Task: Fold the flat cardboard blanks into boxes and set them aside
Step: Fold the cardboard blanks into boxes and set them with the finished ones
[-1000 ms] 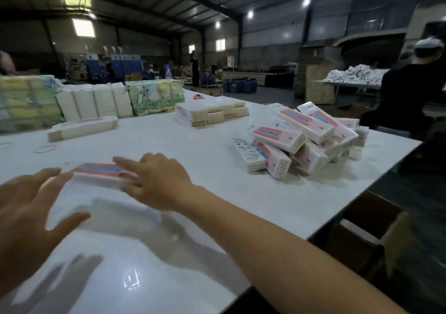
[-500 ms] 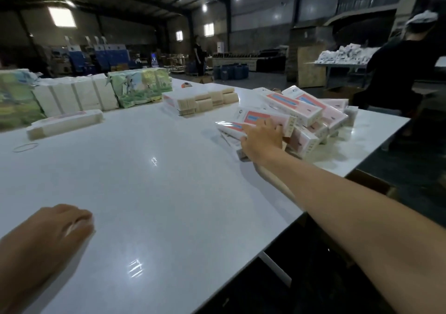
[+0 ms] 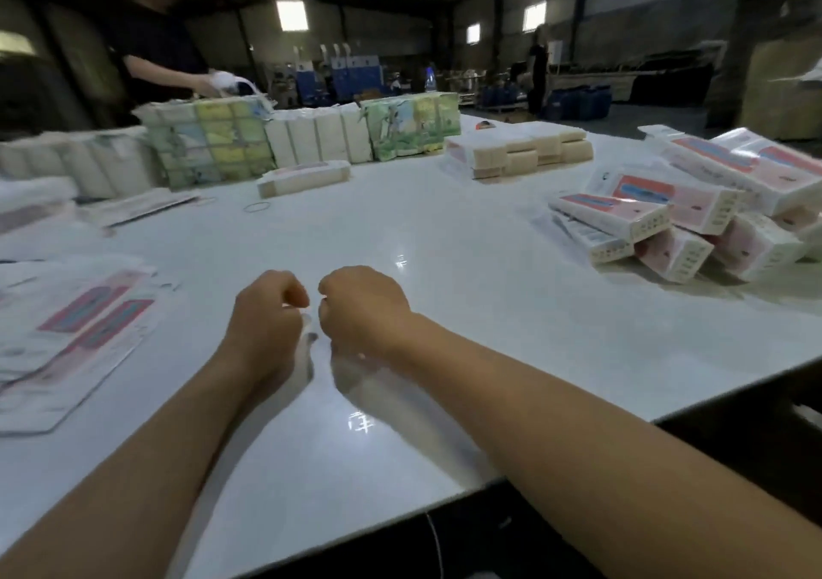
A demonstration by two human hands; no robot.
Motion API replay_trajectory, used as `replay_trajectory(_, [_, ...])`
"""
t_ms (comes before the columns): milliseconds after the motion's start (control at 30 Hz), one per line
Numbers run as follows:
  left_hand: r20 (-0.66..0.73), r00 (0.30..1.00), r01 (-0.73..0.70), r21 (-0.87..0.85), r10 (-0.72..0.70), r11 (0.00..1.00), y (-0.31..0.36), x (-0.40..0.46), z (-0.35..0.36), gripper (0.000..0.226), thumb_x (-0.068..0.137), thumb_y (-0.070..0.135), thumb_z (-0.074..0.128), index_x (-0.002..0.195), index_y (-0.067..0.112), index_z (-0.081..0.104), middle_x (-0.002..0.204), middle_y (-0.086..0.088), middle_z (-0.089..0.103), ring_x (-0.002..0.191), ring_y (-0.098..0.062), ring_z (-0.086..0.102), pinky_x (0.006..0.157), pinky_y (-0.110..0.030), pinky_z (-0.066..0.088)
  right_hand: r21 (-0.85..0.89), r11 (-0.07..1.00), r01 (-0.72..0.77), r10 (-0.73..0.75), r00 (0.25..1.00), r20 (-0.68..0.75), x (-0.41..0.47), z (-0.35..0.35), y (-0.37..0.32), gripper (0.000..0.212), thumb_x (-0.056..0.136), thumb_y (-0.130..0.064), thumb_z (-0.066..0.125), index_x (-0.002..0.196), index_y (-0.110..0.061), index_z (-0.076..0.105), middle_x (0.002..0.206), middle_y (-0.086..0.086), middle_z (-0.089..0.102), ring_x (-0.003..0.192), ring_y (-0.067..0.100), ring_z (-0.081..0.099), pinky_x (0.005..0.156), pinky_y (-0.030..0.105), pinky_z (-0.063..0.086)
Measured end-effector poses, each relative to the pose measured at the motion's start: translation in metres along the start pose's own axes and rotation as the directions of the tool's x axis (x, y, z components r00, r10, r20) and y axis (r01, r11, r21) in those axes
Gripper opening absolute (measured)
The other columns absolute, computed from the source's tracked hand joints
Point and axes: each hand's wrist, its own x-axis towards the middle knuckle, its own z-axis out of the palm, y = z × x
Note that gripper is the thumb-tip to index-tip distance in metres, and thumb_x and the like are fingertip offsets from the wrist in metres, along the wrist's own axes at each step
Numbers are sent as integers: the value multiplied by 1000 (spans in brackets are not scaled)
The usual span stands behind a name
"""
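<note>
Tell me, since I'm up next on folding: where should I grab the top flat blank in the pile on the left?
Probably take the top flat blank by its near right edge, coming from the right with the left hand. It lies flat on the pile, and that edge overhangs the white table, free for a pinch.

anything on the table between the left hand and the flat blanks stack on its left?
Nothing visible. Only bare table lies between the left hand and the flat blanks. The right hand sits on its other side, with the folded boxes far right.
</note>
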Motion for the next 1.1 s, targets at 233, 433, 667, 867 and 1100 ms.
replay_trajectory(233, [128,988,92,-92,-80,991,4,0,-2,25,75,-5,48,82,15,61,84,1,60,79,-14,54,57,-9,36,-49,997,61,-63,997,-37,-2,35,8,34,94,-25,38,115,-19,64,122,4,55,112,25,45,84,35,38])
replay_trajectory(433, [32,963,249,281,-268,927,-66,46,-86,28,84,16,52,111,18,59,119,-7,58,104,-22,52,86,-32,44,-2,997,75,-75,990,-117,3,43,12,29,94,-23,41,97,-20,69,114,-4,59,103,21,47,74,30,33])
replay_trajectory(667, [-181,747,568,674,-640,473,-175,33,-170,110,61,80,61,140,9,31,143,-16,28,131,-34,24,100,-51,30,-12,998,56,-57,991,-118,7,44,8,26,92,-21,43,91,-20,69,106,-5,59,95,19,44,72,31,35])
replay_trajectory(867, [-176,694,678,486,-698,551,-183,49,-181,100,62,58,79,137,11,31,138,-15,37,123,-31,36,97,-46,37,-4,998,57,-57,992,-112,6,44,6,25,91,-19,45,90,-19,70,104,-5,60,95,21,48,74,32,40])
replay_trajectory(1100, [-352,825,543,710,-442,448,-173,46,-166,81,67,58,75,127,17,40,126,-11,47,115,-28,42,92,-44,35,-9,999,42,-43,993,-108,4,40,0,24,91,-19,45,87,-17,68,100,-3,59,91,21,46,72,31,38])
